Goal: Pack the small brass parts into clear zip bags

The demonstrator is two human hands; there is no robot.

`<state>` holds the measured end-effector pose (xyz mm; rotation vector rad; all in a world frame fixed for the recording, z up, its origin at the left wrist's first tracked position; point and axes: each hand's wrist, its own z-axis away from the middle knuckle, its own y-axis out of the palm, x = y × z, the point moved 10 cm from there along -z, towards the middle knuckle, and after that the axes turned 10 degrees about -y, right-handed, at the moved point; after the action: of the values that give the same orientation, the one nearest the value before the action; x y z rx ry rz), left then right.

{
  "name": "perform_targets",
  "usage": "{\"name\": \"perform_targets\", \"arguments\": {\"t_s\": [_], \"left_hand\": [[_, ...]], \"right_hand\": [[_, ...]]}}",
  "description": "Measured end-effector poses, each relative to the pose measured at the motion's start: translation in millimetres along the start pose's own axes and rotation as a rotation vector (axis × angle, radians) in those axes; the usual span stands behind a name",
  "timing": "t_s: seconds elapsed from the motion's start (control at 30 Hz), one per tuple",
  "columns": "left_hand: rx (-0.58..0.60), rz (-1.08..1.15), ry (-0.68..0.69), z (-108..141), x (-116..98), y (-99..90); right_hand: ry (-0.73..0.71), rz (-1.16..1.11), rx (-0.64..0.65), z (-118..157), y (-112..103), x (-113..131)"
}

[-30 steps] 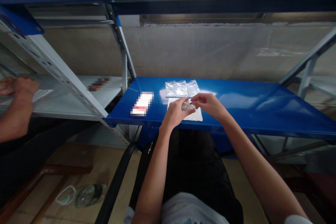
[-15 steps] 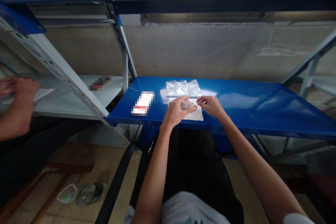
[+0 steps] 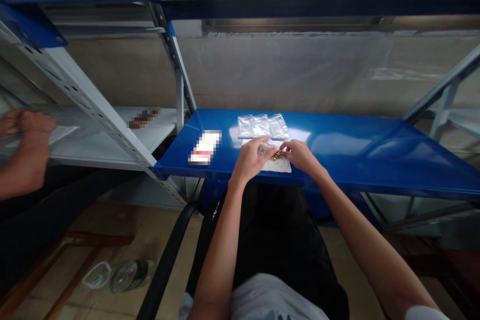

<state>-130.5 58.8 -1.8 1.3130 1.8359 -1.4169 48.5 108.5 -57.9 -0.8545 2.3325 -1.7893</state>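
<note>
One head cam – worn at near side of blue table (image 3: 360, 150), above its front edge, facing fwd & down – fairly close, wide FOV, w/ wall (image 3: 300, 67) behind table & wearer's lap (image 3: 273, 235) in front of it.

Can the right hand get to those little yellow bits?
Probably yes: the right hand is close beside the yellow bits, and nothing seems to block that side. The left hand, holding a clear bag, is on their other side.
</note>
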Motion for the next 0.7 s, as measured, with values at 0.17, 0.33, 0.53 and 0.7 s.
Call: {"name": "perform_targets", "arguments": {"t_s": [0.17,0.33,0.53,0.7], "left_hand": [[-0.003,-0.008,0.016,1,-3,-1.0],[0.018,-0.031,0.021,2,-5,0.6],[0.080,0.009,0.015,3,-4,10.7],[0.131,0.032,0.005,3,-5,17.2]], "right_hand": [[0.007,0.028,0.033,-2,6,0],[0.063,-0.033,-0.025,-1,-11,-5],[0.020,-0.493,-0.141,-2,-49,17],[-0.049,-0.614,-0.110,-1,-55,49]]}}
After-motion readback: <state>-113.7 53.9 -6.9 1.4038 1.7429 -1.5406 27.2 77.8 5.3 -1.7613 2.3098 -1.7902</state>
